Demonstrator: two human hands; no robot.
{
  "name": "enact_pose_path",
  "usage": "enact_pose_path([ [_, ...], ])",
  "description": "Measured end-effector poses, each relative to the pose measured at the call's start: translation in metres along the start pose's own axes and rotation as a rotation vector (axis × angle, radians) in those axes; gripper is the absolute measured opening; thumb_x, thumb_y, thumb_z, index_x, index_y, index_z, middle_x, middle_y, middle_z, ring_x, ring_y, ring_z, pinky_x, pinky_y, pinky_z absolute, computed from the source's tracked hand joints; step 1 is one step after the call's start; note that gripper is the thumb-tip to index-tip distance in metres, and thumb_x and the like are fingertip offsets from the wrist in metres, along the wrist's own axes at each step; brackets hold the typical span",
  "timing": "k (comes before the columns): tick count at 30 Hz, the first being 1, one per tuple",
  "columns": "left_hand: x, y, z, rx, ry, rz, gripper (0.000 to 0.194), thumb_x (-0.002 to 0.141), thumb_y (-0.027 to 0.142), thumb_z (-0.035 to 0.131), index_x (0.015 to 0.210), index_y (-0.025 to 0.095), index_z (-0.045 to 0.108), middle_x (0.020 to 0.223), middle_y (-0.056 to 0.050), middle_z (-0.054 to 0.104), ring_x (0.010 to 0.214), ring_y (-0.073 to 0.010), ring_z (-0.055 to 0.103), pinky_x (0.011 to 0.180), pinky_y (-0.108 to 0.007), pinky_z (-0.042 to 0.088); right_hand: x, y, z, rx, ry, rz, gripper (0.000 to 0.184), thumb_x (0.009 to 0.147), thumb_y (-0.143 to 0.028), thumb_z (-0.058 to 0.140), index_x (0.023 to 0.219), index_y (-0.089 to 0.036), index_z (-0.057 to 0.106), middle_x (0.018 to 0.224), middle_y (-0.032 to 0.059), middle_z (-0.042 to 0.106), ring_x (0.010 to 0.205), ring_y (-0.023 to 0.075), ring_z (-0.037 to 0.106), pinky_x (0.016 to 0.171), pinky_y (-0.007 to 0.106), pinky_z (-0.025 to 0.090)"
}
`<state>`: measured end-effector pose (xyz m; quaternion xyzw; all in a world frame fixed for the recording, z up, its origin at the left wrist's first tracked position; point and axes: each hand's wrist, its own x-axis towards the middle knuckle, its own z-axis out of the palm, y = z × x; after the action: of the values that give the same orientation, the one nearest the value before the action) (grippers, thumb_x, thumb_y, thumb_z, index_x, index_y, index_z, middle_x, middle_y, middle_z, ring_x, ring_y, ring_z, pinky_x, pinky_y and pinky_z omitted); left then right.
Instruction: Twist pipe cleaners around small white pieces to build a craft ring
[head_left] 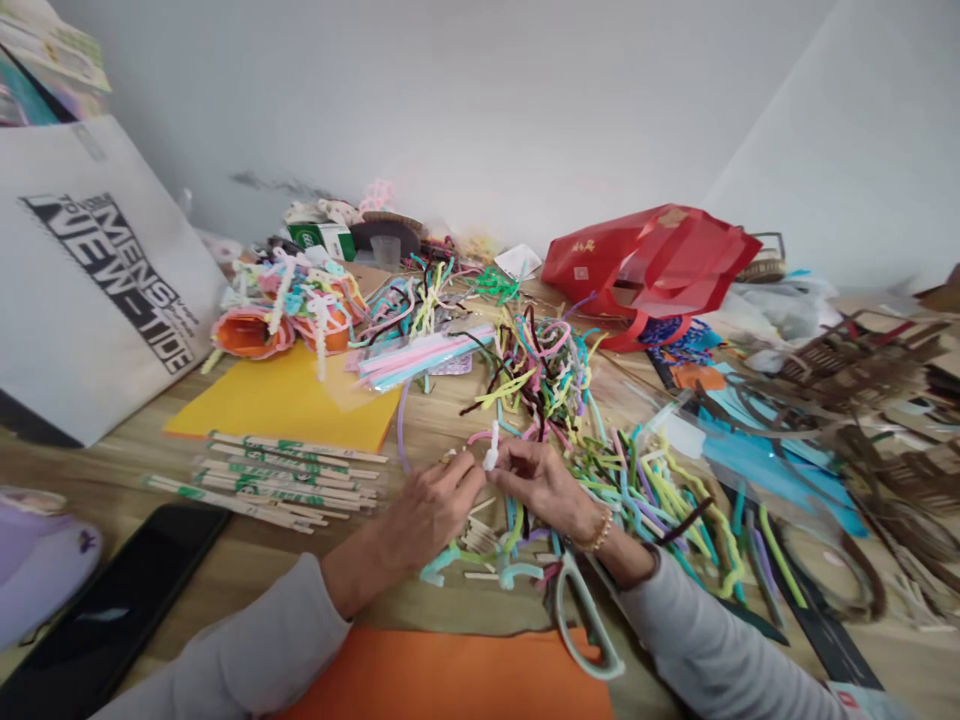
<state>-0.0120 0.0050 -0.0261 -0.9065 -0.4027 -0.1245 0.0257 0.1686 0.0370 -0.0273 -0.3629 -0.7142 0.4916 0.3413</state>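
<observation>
Between my two hands a short piece of white pipe cleaner (492, 448) stands up, bent or twisted at its lower end. My right hand (541, 484) pinches it between thumb and forefinger. Close beside it, my left hand (439, 505) has its fingers closed together at the same piece; its fingertips are partly hidden. Beneath the hands lie cut pipe cleaners (517, 573) in green and blue and some small wooden sticks. Pale-handled scissors (589, 615) rest below my right wrist, partly over an orange sheet (450, 675).
Wrapped chopsticks (281, 480) and a yellow sheet (281, 400) lie left, near a black phone (112, 610). Tangled pipe cleaners (544, 365) spread behind and right. A red bag (649, 260) stands at the back, a large white bag (97, 270) at left. Brown baskets (870, 375) crowd the right.
</observation>
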Motion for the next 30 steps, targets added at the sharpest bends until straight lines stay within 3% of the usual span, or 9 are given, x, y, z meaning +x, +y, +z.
enact_pose_path([
  [4,0.003,-0.001,0.004,-0.143,0.052,-0.039,0.020,0.089,0.011,0.039,0.080,0.016,0.056,0.079,-0.005,0.057,0.072,-0.0182,0.056,0.063,-0.028,0.044,0.001,0.000,-0.002,0.009,-0.037,-0.043,0.014,0.083,-0.027,0.058,0.076,-0.015,0.058,0.070,-0.0007,0.055,0.066,0.0121,0.047,0.062,0.023,0.037],
  [8,0.008,-0.004,0.007,-0.535,0.105,-0.221,0.021,0.088,0.017,0.045,0.071,0.014,0.058,0.069,-0.001,0.058,0.066,-0.0139,0.054,0.063,-0.024,0.041,0.001,0.002,-0.005,-0.005,-0.054,-0.067,0.013,0.084,-0.028,0.058,0.080,-0.016,0.060,0.076,0.0008,0.059,0.072,0.0141,0.052,0.070,0.025,0.040],
  [14,0.011,-0.018,0.006,-1.247,-0.078,-0.377,0.022,0.080,0.026,0.056,0.062,0.014,0.059,0.055,0.002,0.056,0.053,-0.0106,0.050,0.055,-0.021,0.038,0.000,-0.001,-0.006,-0.026,-0.093,-0.139,0.013,0.086,-0.027,0.056,0.081,-0.018,0.063,0.089,0.0047,0.062,0.101,0.0202,0.052,0.091,0.032,0.037],
  [18,0.010,-0.023,0.010,-1.561,-0.209,-0.443,0.022,0.078,0.031,0.059,0.065,0.014,0.057,0.055,0.002,0.055,0.048,-0.0084,0.047,0.047,-0.019,0.032,0.000,-0.004,-0.004,-0.053,-0.085,-0.148,0.013,0.086,-0.027,0.055,0.080,-0.019,0.062,0.085,0.0045,0.063,0.096,0.0201,0.055,0.090,0.033,0.039],
  [21,0.011,-0.021,0.009,-1.658,-0.212,-0.488,0.021,0.078,0.032,0.060,0.069,0.013,0.056,0.057,0.002,0.055,0.049,-0.0085,0.049,0.047,-0.019,0.034,-0.001,-0.004,-0.002,-0.061,-0.041,-0.143,0.011,0.086,-0.026,0.055,0.082,-0.019,0.063,0.085,0.0046,0.063,0.094,0.0201,0.056,0.088,0.032,0.040],
  [25,0.015,-0.016,0.004,-1.650,-0.061,-0.496,0.025,0.069,0.029,0.070,0.085,0.014,0.057,0.068,0.001,0.059,0.054,-0.0098,0.053,0.053,-0.022,0.043,-0.001,0.001,0.002,0.021,0.008,-0.105,0.005,0.082,-0.022,0.057,0.085,-0.019,0.059,0.091,0.0046,0.061,0.093,0.0190,0.057,0.085,0.031,0.042],
  [30,0.016,-0.018,0.006,-1.703,0.030,-0.538,0.019,0.073,0.027,0.068,0.081,0.013,0.057,0.063,0.002,0.059,0.053,-0.0103,0.056,0.053,-0.022,0.043,0.000,0.004,0.004,0.174,0.046,0.012,0.025,0.076,-0.025,0.065,0.094,-0.018,0.050,0.085,0.0018,0.058,0.075,0.0135,0.056,0.068,0.025,0.045],
])
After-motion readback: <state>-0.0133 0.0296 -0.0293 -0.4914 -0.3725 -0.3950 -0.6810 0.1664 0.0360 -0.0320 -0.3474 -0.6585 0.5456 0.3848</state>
